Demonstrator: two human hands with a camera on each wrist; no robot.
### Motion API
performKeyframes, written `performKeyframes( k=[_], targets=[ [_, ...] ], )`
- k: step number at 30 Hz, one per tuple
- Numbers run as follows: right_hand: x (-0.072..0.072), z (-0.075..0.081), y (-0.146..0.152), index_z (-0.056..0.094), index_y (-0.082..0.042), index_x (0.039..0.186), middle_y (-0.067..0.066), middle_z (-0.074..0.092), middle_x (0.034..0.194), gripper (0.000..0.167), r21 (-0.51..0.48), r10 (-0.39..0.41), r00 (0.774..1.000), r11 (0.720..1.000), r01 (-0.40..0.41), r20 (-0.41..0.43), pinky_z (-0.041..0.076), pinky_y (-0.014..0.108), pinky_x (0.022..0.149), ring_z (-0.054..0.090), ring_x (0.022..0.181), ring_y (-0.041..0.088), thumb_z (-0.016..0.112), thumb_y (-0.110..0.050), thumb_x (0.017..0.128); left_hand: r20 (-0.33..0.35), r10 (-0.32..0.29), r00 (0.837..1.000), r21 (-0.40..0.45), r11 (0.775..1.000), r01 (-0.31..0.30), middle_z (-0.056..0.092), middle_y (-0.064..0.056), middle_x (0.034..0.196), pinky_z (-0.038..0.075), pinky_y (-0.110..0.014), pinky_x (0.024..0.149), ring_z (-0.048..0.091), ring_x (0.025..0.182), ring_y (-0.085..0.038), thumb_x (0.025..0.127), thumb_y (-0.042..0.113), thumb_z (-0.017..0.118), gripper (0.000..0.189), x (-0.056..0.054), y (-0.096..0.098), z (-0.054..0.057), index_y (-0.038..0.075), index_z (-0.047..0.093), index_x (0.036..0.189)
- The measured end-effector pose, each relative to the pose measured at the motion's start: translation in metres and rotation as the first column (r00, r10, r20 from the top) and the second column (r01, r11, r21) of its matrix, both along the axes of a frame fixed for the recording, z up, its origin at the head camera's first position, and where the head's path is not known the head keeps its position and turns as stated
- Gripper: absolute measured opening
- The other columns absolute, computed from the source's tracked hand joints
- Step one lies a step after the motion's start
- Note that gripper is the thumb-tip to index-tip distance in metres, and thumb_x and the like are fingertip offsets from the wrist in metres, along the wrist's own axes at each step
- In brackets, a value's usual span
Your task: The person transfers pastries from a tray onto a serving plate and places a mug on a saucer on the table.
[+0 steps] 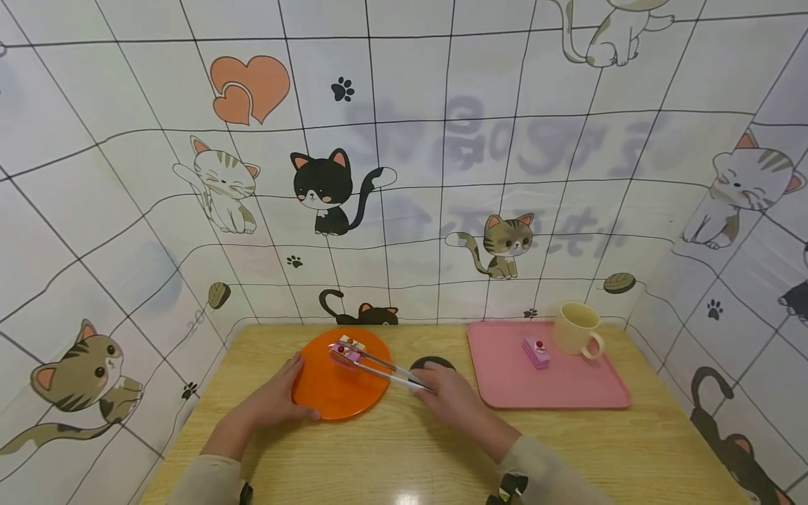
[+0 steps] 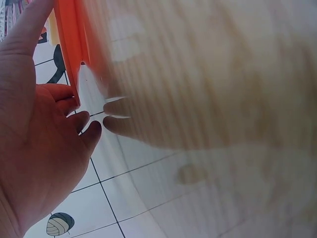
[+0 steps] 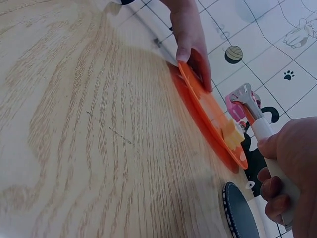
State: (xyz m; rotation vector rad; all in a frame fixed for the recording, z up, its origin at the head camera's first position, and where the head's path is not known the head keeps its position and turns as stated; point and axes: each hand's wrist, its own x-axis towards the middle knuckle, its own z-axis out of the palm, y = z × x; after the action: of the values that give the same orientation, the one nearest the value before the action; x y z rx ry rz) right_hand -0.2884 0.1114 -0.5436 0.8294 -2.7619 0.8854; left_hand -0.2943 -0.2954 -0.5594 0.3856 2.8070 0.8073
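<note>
My left hand holds the left side of an orange plate, thumb at the front rim and fingers along the side. In my right hand is a pair of tongs, with pale handles and metal ends. Their tips pinch a small pink cake piece with a red dot on top, above the far part of the plate. Beside it on the plate sits a yellowish cake piece with a pale top. In the right wrist view, the tongs' metal end overlaps the pink piece.
A pink tray lies to the right, bearing another pink cake piece and a yellow mug. Partly behind my right hand is a dark round item with a dotted rim. Cat-patterned walls border the wooden table.
</note>
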Motion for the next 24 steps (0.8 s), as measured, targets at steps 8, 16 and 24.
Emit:
performKeyframes(
  k=[8,16,24],
  targets=[
    [-0.005,-0.005,-0.012,0.083,-0.012,0.130,-0.010,0.055,0.087,0.029,-0.014,0.025,1.000,1.000,-0.025,-0.007,0.045,0.026,0.063,0.049,0.072,0.008,0.084,-0.017,0.101,0.000,0.012,1.000,-0.006,1.000,-0.012,0.012,-0.029,0.181,0.023,-0.067,0.131,0.015,0.166,-0.051,0.080,0.058,0.096,0.135,-0.001,-0.002,-0.003,-0.010,0.023,0.171],
    [-0.011,-0.006,-0.026,0.083,-0.013,0.128,-0.009,0.060,0.089,0.027,-0.009,0.009,1.000,1.000,-0.009,0.016,0.045,0.027,0.062,0.049,0.070,0.009,0.082,-0.019,0.102,0.008,0.009,1.000,0.001,1.000,-0.009,0.012,-0.029,0.181,0.023,-0.068,0.131,0.016,0.166,-0.052,0.080,0.057,0.096,0.135,-0.002,-0.001,-0.003,-0.010,0.023,0.171],
    [-0.014,-0.006,-0.036,0.082,-0.010,0.131,-0.006,0.058,0.087,0.030,0.012,0.017,1.000,1.000,-0.017,0.009,0.044,0.027,0.061,0.048,0.069,0.010,0.083,-0.016,0.101,0.012,0.014,1.000,0.009,1.000,-0.014,0.012,-0.028,0.182,0.024,-0.068,0.131,0.017,0.166,-0.052,0.080,0.056,0.096,0.134,-0.001,-0.002,-0.003,-0.009,0.023,0.171]
  ],
)
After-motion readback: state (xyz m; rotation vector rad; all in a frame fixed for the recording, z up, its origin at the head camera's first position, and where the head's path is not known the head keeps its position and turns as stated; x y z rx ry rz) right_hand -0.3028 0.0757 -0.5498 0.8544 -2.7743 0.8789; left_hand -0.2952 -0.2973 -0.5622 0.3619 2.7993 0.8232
